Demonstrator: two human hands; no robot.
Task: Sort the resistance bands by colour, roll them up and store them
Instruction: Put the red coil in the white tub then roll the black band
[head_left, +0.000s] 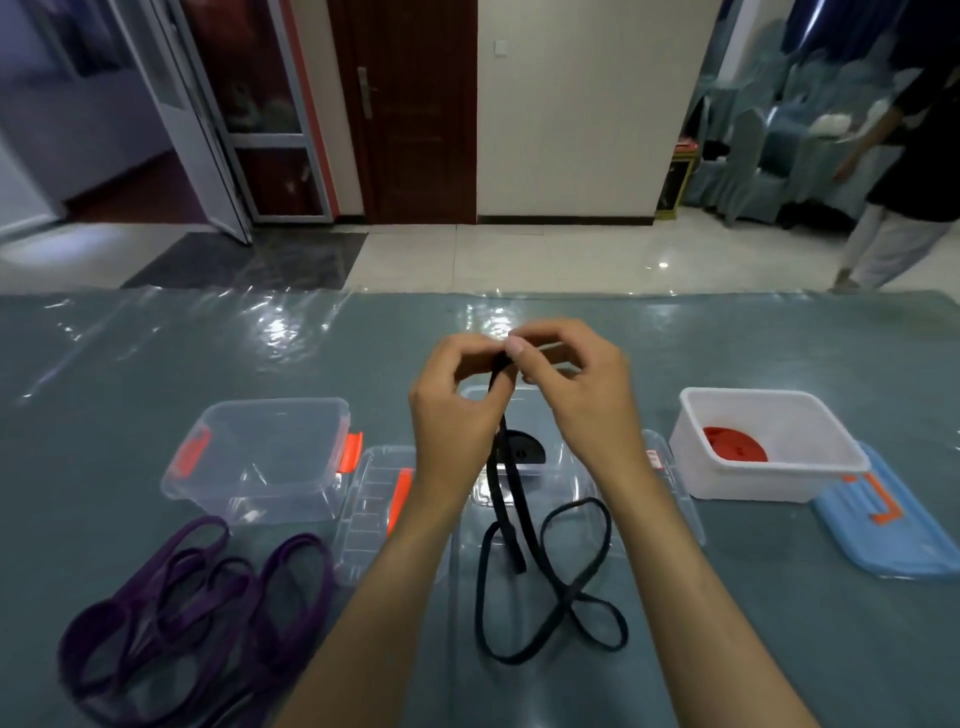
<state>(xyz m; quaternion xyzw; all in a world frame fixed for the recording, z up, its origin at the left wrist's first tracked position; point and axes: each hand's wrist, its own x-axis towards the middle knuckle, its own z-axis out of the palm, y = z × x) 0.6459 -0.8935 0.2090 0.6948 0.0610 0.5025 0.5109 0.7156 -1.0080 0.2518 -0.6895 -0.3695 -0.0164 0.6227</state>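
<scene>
Black band (511, 499): top end pinched between fingers of left hand (457, 410) and right hand (576, 400), remainder hanging below the fingers, looped on the desk (779, 649).

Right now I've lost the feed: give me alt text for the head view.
Both hands, left hand and right hand, pinch the top of a black band above a clear middle box. Purple bands lie loose before an empty clear box; a red roll sits in the white box.

Banquet-hall-like room: covered chairs (748, 156), tiled floor (519, 254), plastic-sheeted table (208, 353).
</scene>
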